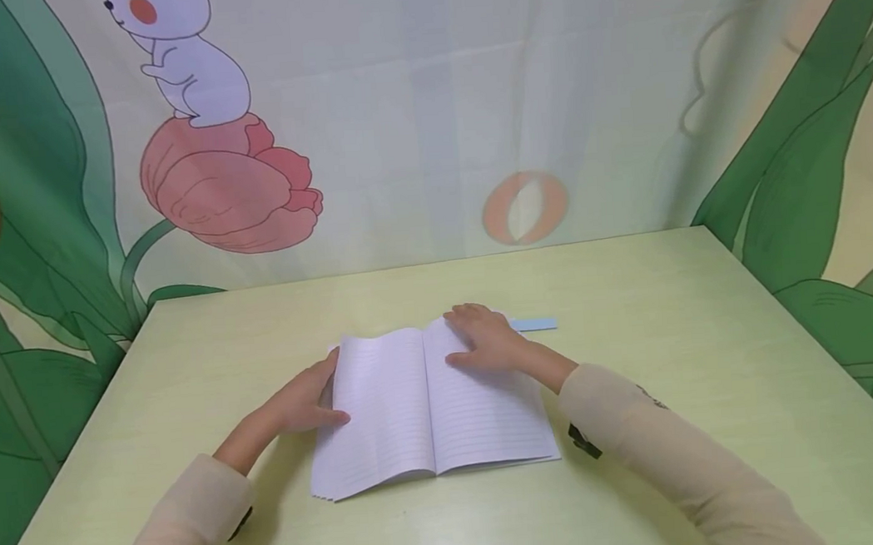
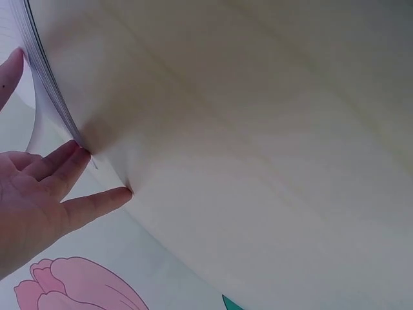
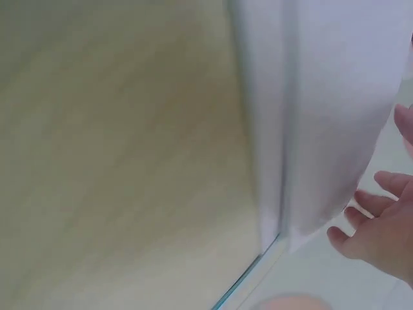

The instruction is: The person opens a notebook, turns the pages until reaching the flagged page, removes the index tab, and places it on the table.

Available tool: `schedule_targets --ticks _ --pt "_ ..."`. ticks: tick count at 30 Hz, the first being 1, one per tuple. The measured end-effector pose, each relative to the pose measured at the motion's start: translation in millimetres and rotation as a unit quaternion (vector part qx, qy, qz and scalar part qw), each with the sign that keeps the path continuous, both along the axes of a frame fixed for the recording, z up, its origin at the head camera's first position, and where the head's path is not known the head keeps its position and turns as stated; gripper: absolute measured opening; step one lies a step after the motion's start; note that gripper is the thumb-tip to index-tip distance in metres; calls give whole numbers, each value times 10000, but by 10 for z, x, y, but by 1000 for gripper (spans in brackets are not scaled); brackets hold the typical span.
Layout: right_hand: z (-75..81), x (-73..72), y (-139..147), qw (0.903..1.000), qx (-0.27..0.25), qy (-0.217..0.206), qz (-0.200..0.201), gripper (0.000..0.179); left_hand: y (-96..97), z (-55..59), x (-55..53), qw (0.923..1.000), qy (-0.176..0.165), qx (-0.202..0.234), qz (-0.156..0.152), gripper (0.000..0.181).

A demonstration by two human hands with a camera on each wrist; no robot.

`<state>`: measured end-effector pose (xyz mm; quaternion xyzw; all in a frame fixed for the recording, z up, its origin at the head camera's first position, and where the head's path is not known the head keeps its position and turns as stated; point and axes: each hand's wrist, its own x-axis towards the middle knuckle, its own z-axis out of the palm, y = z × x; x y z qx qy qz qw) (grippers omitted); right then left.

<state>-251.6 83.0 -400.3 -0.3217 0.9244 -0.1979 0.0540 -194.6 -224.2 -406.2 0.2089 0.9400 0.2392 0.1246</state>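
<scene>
An open notebook (image 1: 385,409) with white ruled pages lies on the table, its left pages raised a little in a curve. At its left edge, my left hand (image 1: 305,401) holds the pages, thumb over the page and fingers against the outer edge. The left wrist view shows the left hand (image 2: 45,194) with fingertips at the page stack (image 2: 55,90) and the little finger reaching the table. My right hand (image 1: 486,340) rests with extended fingers on the upper right page. In the right wrist view, the right hand (image 3: 381,226) is beside the page's far edge.
A flat light blue strip (image 1: 537,325) sticks out from behind the notebook's upper right corner. The pale yellow-green table (image 1: 633,294) extends around the notebook. Behind it hangs a curtain (image 1: 398,141) printed with flowers, leaves and a white animal.
</scene>
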Motion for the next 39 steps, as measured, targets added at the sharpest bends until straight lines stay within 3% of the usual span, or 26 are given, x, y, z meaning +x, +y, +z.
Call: schedule_targets --ticks 4,8,17,32,35,39 --pt "-22 -69 121 9985 205 -76 -494 68 7 -19 5 10000 21 -5 -19 95" --pt "-54 -96 204 9972 155 -9 -729 69 4 -30 5 9999 56 -90 -4 95" --pt "-74 -106 256 9957 150 440 -805 70 3 -19 8 9999 81 -141 5 94" --pt "-89 -76 281 9933 195 555 -1000 67 30 -2 -3 9995 65 -301 27 92" --pt "-90 -82 299 9935 -74 505 -1013 65 32 0 -4 9994 86 -322 28 92" --pt "-58 -98 322 9851 -1015 20 -1385 62 47 13 -3 9993 66 -368 51 92"
